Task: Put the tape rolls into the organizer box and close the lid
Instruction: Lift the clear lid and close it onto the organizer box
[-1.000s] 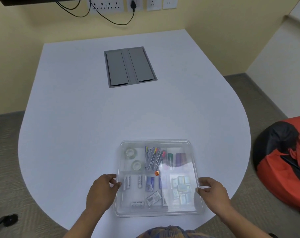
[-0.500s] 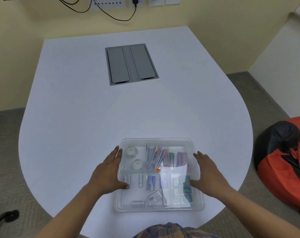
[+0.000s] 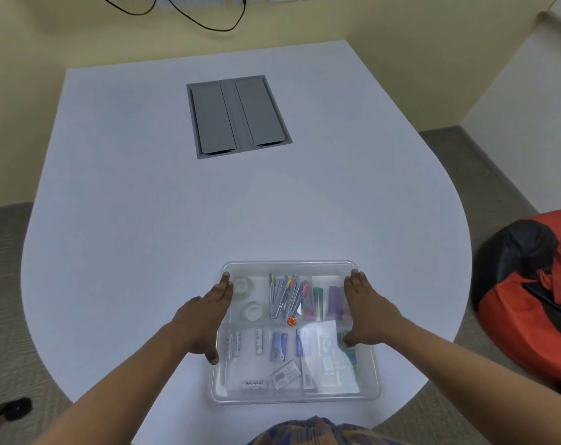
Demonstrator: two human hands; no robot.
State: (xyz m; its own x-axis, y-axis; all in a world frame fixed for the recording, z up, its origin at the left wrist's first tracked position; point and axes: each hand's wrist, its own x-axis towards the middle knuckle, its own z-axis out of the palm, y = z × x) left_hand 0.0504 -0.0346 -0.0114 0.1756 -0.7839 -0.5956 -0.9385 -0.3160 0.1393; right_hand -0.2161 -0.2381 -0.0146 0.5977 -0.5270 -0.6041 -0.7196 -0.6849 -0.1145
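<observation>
A clear plastic organizer box [image 3: 292, 396] sits on the white table near its front edge, with its transparent lid on top. Two clear tape rolls [image 3: 243, 285] [image 3: 252, 311] lie in its far left compartment, seen through the lid. My left hand [image 3: 205, 319] lies flat along the lid's left edge, fingers stretched toward the far corner. My right hand [image 3: 367, 311] lies flat along the right edge in the same way. Neither hand holds anything.
Pens, markers, batteries and small packets fill the other compartments. A grey cable hatch [image 3: 239, 115] is set into the white table [image 3: 144, 203] further back. A red and black beanbag [image 3: 529, 293] sits on the floor at the right. Black cables hang on the wall behind.
Both hands left the box's near side edges, came up onto the lid and slid along its left and right edges toward the far corners.
</observation>
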